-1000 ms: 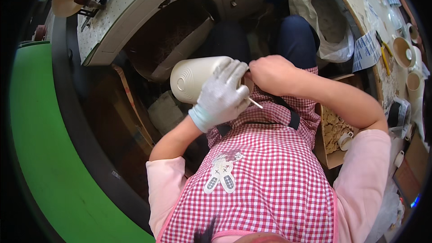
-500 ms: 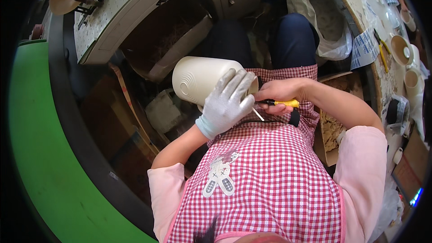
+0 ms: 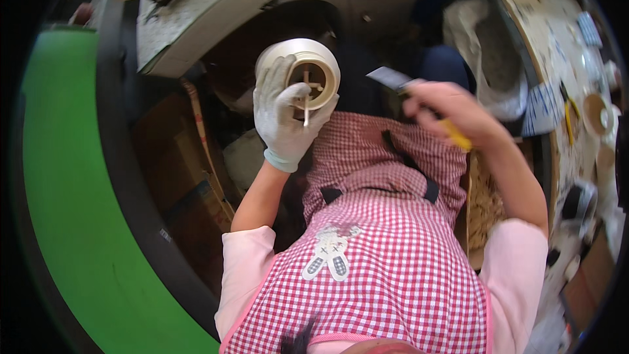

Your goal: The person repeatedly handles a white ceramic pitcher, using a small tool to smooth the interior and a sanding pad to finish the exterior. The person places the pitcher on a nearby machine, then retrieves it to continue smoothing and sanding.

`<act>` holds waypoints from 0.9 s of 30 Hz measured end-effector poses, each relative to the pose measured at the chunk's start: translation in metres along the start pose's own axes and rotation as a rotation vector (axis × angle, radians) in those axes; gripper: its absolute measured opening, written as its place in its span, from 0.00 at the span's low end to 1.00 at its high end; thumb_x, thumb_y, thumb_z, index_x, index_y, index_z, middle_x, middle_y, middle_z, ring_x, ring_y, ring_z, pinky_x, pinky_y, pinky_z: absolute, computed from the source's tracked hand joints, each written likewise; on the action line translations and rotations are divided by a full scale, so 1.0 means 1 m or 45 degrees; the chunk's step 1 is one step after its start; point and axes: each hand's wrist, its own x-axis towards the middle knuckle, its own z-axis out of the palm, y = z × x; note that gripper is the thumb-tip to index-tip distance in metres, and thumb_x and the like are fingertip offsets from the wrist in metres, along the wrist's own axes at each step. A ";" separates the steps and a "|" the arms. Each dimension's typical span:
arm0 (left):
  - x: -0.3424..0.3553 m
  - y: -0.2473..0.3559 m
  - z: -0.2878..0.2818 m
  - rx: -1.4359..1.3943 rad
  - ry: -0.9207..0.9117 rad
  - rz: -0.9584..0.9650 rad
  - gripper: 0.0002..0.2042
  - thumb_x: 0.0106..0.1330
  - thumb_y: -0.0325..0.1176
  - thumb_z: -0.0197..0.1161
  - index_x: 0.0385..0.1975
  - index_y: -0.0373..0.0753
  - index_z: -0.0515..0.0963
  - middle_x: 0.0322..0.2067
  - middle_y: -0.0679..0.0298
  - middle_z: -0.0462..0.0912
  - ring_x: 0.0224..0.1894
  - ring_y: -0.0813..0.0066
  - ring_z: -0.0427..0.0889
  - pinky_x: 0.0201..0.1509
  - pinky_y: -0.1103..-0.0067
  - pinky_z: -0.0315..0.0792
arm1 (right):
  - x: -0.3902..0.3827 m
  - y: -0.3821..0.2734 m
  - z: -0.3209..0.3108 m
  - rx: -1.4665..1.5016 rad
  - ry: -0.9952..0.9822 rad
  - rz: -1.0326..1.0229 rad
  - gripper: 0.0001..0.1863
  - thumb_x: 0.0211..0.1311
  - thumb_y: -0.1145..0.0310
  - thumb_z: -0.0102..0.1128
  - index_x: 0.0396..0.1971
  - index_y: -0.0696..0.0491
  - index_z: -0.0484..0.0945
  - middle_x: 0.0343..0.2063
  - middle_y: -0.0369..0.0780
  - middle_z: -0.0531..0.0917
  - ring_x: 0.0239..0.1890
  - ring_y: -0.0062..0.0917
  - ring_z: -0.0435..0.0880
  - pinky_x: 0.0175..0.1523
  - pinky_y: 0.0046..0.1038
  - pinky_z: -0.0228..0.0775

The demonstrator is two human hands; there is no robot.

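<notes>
My left hand (image 3: 283, 124), in a pale grey-white glove, is wrapped around a cream hollow cylinder (image 3: 324, 58) in front of my lap. Its round opening is turned toward me. Within that opening shows a thin cream cross-piece (image 3: 306, 113), one bar of which sticks out past the rim beside my thumb. My bare right hand (image 3: 458, 106), smeared by motion, is closed around a knife (image 3: 388, 77) with a yellow handle. The blade points left toward the cylinder but stays apart from it.
A worktop (image 3: 547, 39) on the right carries yellow-handled pliers (image 3: 569, 121) and several cream parts. Below it are a whitish bag (image 3: 462, 26) and a box of shavings (image 3: 488, 206). A green surface (image 3: 78, 190) lies left; a pale bench (image 3: 196, 16) stands ahead.
The cylinder has swung from lying sideways to facing me with its opening, my left hand shifting to its side. My right hand has drawn away to the right with the knife, whose blade now shows.
</notes>
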 end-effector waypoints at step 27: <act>0.033 -0.048 -0.087 -0.605 0.204 -1.064 0.06 0.59 0.21 0.70 0.26 0.33 0.78 0.54 0.51 0.83 0.52 0.69 0.83 0.55 0.75 0.77 | 0.191 -0.221 -0.043 -1.440 0.395 -0.853 0.21 0.78 0.59 0.56 0.56 0.60 0.80 0.47 0.43 0.87 0.49 0.27 0.84 0.58 0.28 0.73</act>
